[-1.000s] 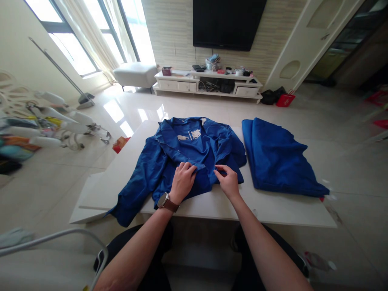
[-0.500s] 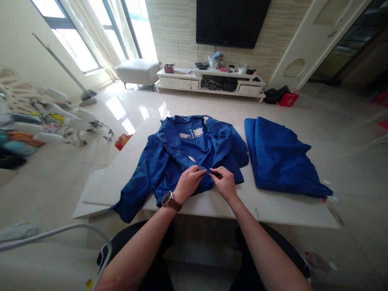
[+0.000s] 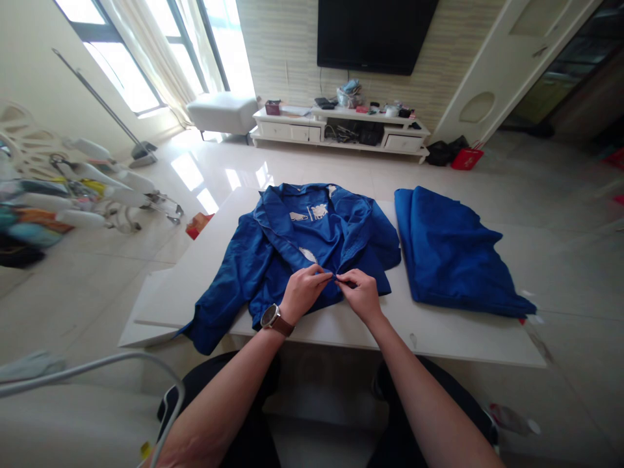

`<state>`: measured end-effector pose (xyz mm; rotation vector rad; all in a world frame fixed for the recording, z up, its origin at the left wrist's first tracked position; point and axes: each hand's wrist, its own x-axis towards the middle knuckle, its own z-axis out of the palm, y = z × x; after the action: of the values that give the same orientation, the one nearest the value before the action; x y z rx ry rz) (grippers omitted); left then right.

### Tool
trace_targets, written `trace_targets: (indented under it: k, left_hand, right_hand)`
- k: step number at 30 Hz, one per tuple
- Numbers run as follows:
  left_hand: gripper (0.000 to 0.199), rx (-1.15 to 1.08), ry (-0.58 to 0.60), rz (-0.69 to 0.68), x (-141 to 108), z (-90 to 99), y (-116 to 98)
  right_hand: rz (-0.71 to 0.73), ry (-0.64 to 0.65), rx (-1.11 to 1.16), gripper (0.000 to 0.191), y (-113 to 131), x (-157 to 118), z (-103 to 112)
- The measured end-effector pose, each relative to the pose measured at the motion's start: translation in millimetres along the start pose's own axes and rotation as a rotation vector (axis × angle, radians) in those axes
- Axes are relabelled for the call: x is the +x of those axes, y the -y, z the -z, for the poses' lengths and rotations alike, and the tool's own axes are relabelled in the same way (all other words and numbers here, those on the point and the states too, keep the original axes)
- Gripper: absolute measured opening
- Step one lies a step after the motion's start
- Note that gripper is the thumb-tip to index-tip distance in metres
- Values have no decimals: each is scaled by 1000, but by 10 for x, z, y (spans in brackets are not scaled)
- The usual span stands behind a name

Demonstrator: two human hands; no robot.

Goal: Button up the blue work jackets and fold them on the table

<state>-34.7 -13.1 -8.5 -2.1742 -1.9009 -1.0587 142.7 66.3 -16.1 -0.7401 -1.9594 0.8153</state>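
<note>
A blue jacket (image 3: 273, 260) with pale printing inside lies spread on the white table, its front partly open and one sleeve hanging toward the near left edge. My left hand (image 3: 306, 290), with a watch (image 3: 271, 316) on the wrist, pinches the jacket's front edge near the hem. Close beside it, my right hand (image 3: 359, 291) pinches the opposite front edge, and the fingertips of both almost meet. Whatever small fastening may be between them is too small to make out. To the right lies a folded blue cloth garment (image 3: 453, 253), apart from both hands.
The white table (image 3: 312, 338) ends just in front of my legs. Beyond it are a low TV cabinet (image 3: 287, 132) with clutter, a grey stool (image 3: 223, 112) and a red bag (image 3: 467, 158). A plastic bottle (image 3: 511, 419) lies low at right; a white curved tube (image 3: 121, 357) rises at left.
My right fingers have closed in more tightly, and the two hands' fingertips are slightly nearer each other at the jacket's front. The jacket and the folded garment stay in place.
</note>
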Motion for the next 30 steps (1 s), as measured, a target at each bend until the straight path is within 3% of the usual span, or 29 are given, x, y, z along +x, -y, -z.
trace_targets:
  k: [13, 21, 30]
  left_hand:
    - [20, 12, 39, -25, 13, 12, 22]
    - [22, 23, 115, -92, 17, 42, 5]
    - [23, 13, 177, -174, 13, 70, 4]
  right_hand:
    - [16, 99, -128, 15, 14, -14, 22]
    - [139, 182, -277, 22, 2, -45, 29]
    - [61, 196, -246, 18, 10, -33, 34]
